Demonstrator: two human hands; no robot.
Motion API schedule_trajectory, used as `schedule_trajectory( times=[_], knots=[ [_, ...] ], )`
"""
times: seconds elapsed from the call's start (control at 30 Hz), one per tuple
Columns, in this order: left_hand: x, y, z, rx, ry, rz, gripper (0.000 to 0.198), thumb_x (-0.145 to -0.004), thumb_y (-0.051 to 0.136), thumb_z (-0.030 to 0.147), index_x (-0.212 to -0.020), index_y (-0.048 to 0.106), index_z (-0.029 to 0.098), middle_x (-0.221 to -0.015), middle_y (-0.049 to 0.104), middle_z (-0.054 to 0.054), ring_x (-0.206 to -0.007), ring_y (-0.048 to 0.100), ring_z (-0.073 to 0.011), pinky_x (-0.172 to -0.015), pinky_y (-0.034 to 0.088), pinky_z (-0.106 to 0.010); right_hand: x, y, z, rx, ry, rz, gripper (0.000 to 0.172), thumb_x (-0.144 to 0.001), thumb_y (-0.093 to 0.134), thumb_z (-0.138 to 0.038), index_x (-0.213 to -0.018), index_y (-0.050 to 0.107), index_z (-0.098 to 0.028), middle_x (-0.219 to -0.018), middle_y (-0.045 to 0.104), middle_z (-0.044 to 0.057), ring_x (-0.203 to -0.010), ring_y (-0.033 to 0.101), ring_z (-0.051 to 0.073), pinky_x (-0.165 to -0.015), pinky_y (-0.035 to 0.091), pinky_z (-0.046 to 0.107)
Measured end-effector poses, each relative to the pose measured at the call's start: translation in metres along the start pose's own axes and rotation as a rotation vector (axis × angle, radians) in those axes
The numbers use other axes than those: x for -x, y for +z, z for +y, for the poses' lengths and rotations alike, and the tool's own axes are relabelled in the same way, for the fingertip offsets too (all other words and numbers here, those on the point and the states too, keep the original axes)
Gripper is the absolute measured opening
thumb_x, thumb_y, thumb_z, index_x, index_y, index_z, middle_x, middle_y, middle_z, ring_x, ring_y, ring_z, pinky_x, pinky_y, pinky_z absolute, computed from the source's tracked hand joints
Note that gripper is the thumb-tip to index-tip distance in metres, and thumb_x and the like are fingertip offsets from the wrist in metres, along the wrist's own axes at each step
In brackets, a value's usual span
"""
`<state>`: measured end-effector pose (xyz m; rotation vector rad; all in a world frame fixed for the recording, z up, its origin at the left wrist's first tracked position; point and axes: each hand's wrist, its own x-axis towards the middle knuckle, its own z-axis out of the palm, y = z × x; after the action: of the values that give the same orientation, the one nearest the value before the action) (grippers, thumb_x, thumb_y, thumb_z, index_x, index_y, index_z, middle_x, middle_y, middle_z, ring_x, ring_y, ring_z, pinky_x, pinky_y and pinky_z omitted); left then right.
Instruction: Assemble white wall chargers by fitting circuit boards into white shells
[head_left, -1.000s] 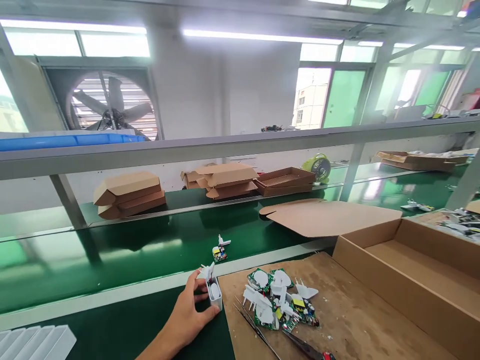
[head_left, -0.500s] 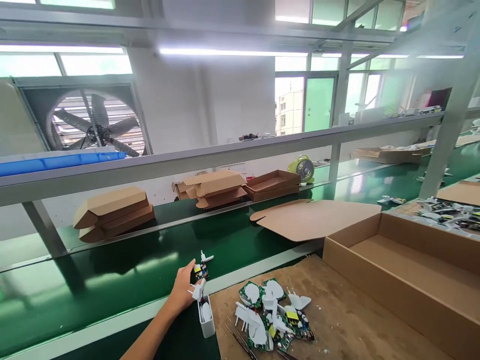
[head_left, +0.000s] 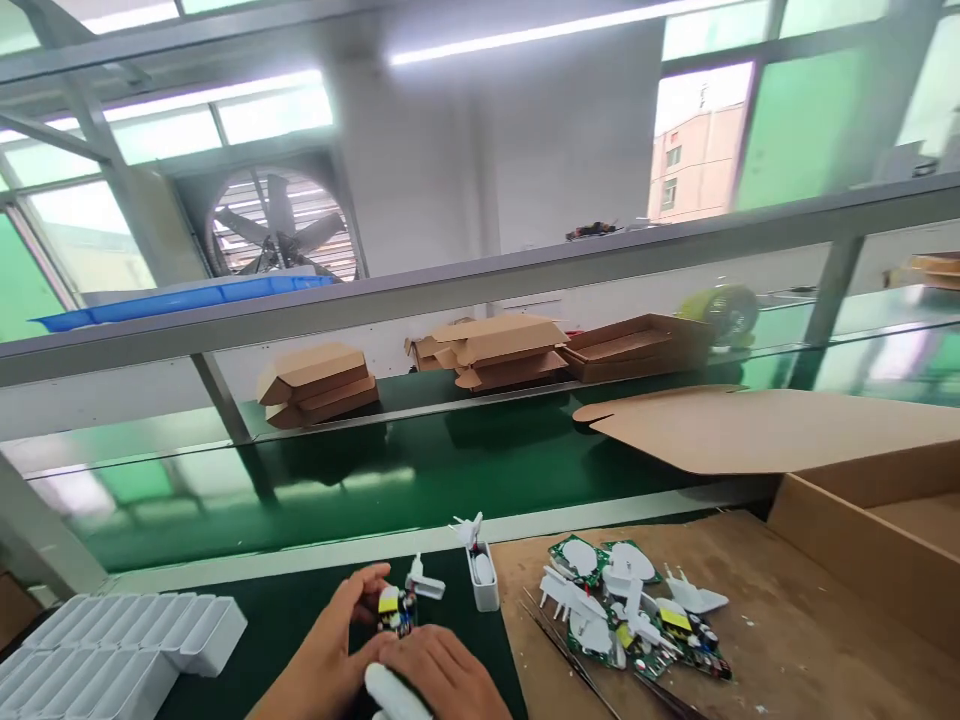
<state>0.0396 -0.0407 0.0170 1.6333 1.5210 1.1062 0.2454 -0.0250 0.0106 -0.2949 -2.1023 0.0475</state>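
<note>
My left hand (head_left: pixel 337 640) is closed around the edge of a small circuit board (head_left: pixel 395 612) with a yellow transformer and blue parts. A white plug piece (head_left: pixel 426 580) sticks out beyond the board's far end. My right hand (head_left: pixel 446 668) presses in close against it, fingers bent together, with a white oval piece (head_left: pixel 394 690) with a dark green edge in its grip; its lower part is cut off by the frame. Just beyond the hands stands a narrow white casing (head_left: pixel 484 580), with a white pronged part poking out of its top.
Rows of white casings (head_left: pixel 112 640) lie at left. On the brown board at right are a pile of circuit boards with white parts (head_left: pixel 630 610) and tweezers (head_left: pixel 566 650). An open cardboard box (head_left: pixel 862 530) and flat cardboard (head_left: pixel 750 430) lie further right; a rail crosses behind.
My left hand has drawn the circuit board back from the belt's edge, beside the upright casing. My right hand has come into view with the white oval piece. The view has turned left.
</note>
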Motion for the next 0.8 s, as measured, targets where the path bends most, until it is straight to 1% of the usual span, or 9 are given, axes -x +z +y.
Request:
schedule_trajectory(
  times=[0.07,0.13,0.2,0.33,0.4,0.47,0.57,0.67,0.8],
  knots=[
    [0.036,-0.013,0.011,0.006,-0.001,-0.238,0.069,-0.086,0.078,0.033,-0.151,0.055,0.027,-0.143,0.068,-0.011,-0.127,0.067,-0.0304,-0.11,0.055,-0.045,-0.002,-0.005,0.003,0.02,-0.02,0.001,0.031,-0.102,0.05,-0.016,-0.132,0.057,-0.013,-0.112,0.076,0.015,-0.101,0.073,0.026,-0.091,0.061,0.04],
    [0.056,-0.029,0.021,-0.12,0.018,-0.331,0.079,-0.087,0.077,0.024,-0.159,0.045,0.034,-0.16,0.055,-0.008,-0.143,0.056,-0.0314,-0.119,0.047,-0.049,-0.001,-0.01,0.003,0.01,-0.011,-0.044,0.038,-0.097,0.051,-0.014,-0.134,0.057,-0.014,-0.115,0.075,0.017,-0.104,0.071,0.029,-0.09,0.061,0.044],
    [0.062,-0.054,0.023,-0.397,0.062,-0.21,0.078,-0.087,0.076,0.021,-0.157,0.047,0.035,-0.164,0.05,-0.007,-0.149,0.049,-0.0337,-0.123,0.041,-0.055,-0.001,-0.014,0.0,-0.032,0.075,-0.154,0.042,-0.093,0.054,-0.013,-0.134,0.059,-0.016,-0.117,0.074,0.016,-0.107,0.07,0.029,-0.09,0.061,0.043],
    [0.062,-0.114,0.006,-0.98,0.087,0.281,0.033,-0.093,0.067,0.03,-0.123,0.075,0.02,-0.146,0.065,-0.017,-0.143,0.051,-0.0438,-0.116,0.045,-0.066,-0.012,-0.027,-0.011,-0.116,0.403,-0.551,0.05,-0.09,0.071,-0.026,-0.139,0.062,-0.02,-0.127,0.071,0.014,-0.114,0.068,0.031,-0.097,0.058,0.043],
    [0.062,-0.135,-0.006,-1.023,0.058,0.374,0.024,-0.09,0.065,0.027,-0.107,0.077,0.015,-0.142,0.065,-0.023,-0.144,0.046,-0.0504,-0.112,0.043,-0.072,-0.019,-0.032,-0.016,-0.113,0.504,-0.702,0.06,-0.084,0.078,-0.031,-0.141,0.063,-0.018,-0.13,0.07,0.015,-0.117,0.065,0.034,-0.1,0.056,0.046],
    [0.061,-0.144,-0.013,-0.984,0.049,0.388,0.019,-0.089,0.058,0.021,-0.093,0.076,0.015,-0.141,0.065,-0.026,-0.145,0.042,-0.0534,-0.109,0.041,-0.077,-0.024,-0.035,-0.018,-0.096,0.518,-0.791,0.063,-0.08,0.079,-0.029,-0.14,0.063,-0.018,-0.132,0.069,0.015,-0.119,0.064,0.035,-0.103,0.054,0.046],
    [0.053,-0.133,-0.012,-0.886,0.08,0.351,0.028,-0.094,0.047,0.022,-0.079,0.07,0.019,-0.137,0.067,-0.025,-0.142,0.048,-0.0492,-0.108,0.043,-0.074,-0.02,-0.031,-0.014,-0.035,0.51,-0.796,0.052,-0.081,0.077,-0.025,-0.131,0.068,-0.02,-0.129,0.07,0.013,-0.117,0.064,0.033,-0.105,0.051,0.046],
    [0.04,-0.1,-0.001,-0.737,0.13,0.249,0.027,-0.096,0.05,0.03,-0.078,0.068,0.024,-0.138,0.068,-0.016,-0.131,0.063,-0.0362,-0.108,0.054,-0.055,-0.011,-0.026,-0.005,0.055,0.519,-0.688,0.042,-0.083,0.074,-0.02,-0.125,0.07,-0.018,-0.12,0.072,0.014,-0.109,0.066,0.033,-0.098,0.055,0.048],
    [0.027,-0.05,0.016,-0.54,0.189,0.115,0.017,-0.092,0.058,0.028,-0.077,0.066,0.025,-0.134,0.07,-0.01,-0.121,0.071,-0.0273,-0.097,0.061,-0.037,-0.003,-0.033,0.007,-0.026,0.473,-0.573,0.064,-0.077,0.069,-0.006,-0.139,0.06,-0.016,-0.123,0.068,0.013,-0.114,0.066,0.03,-0.1,0.058,0.045]
  ],
)
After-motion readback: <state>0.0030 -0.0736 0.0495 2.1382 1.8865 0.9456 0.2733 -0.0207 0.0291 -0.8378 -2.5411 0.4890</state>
